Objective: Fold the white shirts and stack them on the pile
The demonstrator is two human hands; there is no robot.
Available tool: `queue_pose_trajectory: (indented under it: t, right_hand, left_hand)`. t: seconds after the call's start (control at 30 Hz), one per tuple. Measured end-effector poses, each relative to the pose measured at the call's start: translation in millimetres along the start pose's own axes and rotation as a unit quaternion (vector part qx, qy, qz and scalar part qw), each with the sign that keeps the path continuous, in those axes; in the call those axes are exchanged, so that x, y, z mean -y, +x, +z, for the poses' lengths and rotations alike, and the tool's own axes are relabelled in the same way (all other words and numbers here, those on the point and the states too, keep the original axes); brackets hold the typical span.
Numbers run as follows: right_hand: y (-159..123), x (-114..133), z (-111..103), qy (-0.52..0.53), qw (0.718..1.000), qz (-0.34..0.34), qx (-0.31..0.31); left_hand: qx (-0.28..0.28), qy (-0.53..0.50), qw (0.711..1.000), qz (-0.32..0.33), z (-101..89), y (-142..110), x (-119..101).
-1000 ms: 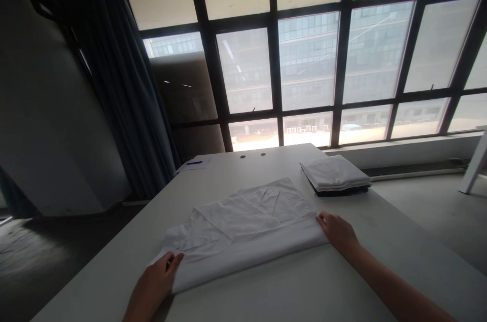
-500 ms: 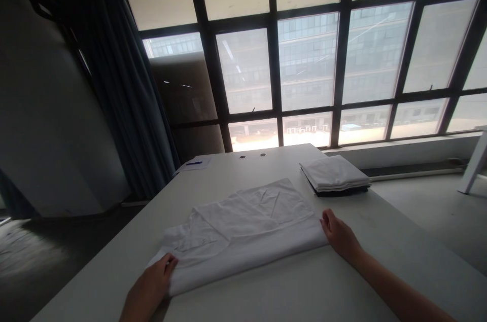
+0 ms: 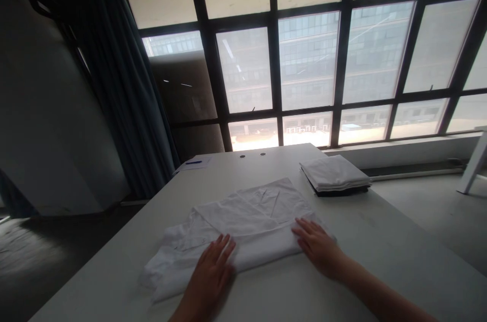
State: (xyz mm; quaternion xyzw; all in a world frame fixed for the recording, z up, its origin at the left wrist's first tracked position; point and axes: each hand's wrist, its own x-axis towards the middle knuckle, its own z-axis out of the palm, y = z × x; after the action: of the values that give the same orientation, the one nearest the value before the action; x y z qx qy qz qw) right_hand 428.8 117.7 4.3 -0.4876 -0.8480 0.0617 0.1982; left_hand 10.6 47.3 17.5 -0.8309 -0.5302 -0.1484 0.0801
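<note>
Left hand, yours: palm down, fingers lightly parted, nothing gripped, laid over the near fold of the cloth at lower centre of the frame. Right hand, yours: likewise open and flat, fingertips on the same fold, right of centre. Cloth, white, one piece: spread slantwise on the table across the lower middle of the frame, near edge turned into a smooth band, far part creased, left end bunched and uneven. Step in hand, as judged: pressing and smoothing that band. Called for, as judged: light, even pressure from both palms, the layers kept aligned and the loose left end drawn straight. Possible hindrance: that rumpled end, which could skew the band; fingers dragging could also shift the upper layer. Also listed: stack of folded white cloth with a dark layer beneath, right of centre, beyond your right hand and apart from it; pen on paper, far left corner of the table; curtain, upper left; window, across the top.
</note>
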Motion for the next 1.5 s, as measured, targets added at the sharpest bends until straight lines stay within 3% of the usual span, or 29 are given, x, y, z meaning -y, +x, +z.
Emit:
queue_pose_trajectory:
  t: [0.1,0.37,0.6,0.83,1.1,1.5]
  right_hand:
    - [0,2,10,0.002,0.998,0.013,0.066]
    - [3,-20,9,-0.034,0.996,0.043,0.072]
    - [3,-28,9,-0.043,0.995,0.055,0.067]
    - [6,-39,6,-0.051,0.994,0.067,0.073]
    - [1,-40,1,-0.060,0.996,0.065,0.025]
    - [4,-45,-9,0.025,0.997,0.071,-0.020]
  left_hand:
    - [0.074,-0.005,0.996,0.039,12.2,1,-6]
    - [0.129,-0.001,0.987,-0.091,18.4,-5,16]
    - [0.165,-0.001,0.971,-0.172,8.0,-5,18]
    - [0.188,0.007,0.964,-0.191,-6.9,-2,19]
    - [0.180,0.015,0.966,-0.186,-2.8,-8,31]
    - [0.235,-0.034,0.961,-0.143,-12.6,-24,50]
